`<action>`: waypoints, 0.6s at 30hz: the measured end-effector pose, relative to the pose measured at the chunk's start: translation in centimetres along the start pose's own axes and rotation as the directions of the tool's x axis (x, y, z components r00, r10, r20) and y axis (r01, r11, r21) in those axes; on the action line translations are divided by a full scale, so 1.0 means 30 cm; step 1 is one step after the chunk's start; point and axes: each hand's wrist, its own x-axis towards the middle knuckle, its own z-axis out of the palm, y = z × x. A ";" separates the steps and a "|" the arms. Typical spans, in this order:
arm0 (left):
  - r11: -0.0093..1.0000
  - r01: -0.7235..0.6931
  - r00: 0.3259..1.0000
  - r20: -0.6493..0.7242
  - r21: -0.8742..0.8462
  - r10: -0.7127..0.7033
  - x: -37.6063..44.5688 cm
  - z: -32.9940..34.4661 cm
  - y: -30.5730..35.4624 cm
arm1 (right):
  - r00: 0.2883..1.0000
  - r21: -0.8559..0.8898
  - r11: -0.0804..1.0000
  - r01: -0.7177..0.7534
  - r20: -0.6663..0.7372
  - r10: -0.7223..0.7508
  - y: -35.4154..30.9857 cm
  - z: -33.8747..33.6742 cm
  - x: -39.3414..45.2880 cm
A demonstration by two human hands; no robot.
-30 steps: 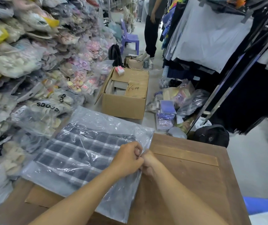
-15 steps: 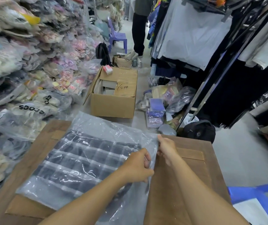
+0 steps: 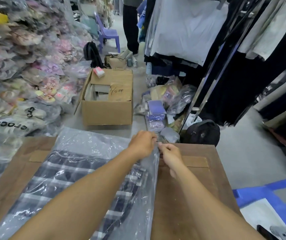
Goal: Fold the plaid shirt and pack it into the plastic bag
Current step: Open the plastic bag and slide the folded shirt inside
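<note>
Shirt [image 3: 64, 177] lies folded flat inside the bag [image 3: 90, 144], at the left of the table [image 3: 187, 196], so packing proper is done and only the mouth remains. Stock in clear wrappers is heaped at far left, well apart from the work and of no concern to it.

My left hand [image 3: 143, 144] is closed in a pinch on the bag's open edge at its far right corner, the forearm crossing over the shirt. Judgement: the forearm helps by pressing air out of the plastic, and I should leave it there while I close the mouth.

My right hand [image 3: 169, 154] sits just beside the left, fingers curled shut on the same edge, the two nearly touching. I cannot tell whether the edge carries a press seal or an adhesive flap; the plastic is too glossy there.

Recommended method: line the two lips up evenly at this corner first, then run the pinch along the edge toward me in one pass, keeping the film taut. Risks noted: creased film sealing crooked, trapped air ballooning the bag, and shirt cloth near the mouth caught in the closure. The cloth lies close to that edge and should be nudged leftward before sealing.
</note>
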 end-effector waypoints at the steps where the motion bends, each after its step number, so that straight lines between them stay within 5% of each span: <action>1: 1.000 -0.002 0.999 0.050 0.030 0.001 0.019 0.007 -0.005 | 1.000 0.005 1.000 0.009 0.009 -0.009 -0.001 -0.004 0.006; 9: 0.997 0.031 0.992 0.123 -0.075 -0.021 0.094 0.009 -0.020 | 0.989 -0.102 0.985 0.142 0.061 -0.136 -0.013 -0.036 0.026; 18: 0.999 0.006 0.997 -0.081 -0.042 -0.010 0.103 -0.023 0.002 | 0.954 -0.249 0.946 0.206 0.268 -0.138 -0.018 -0.086 -0.050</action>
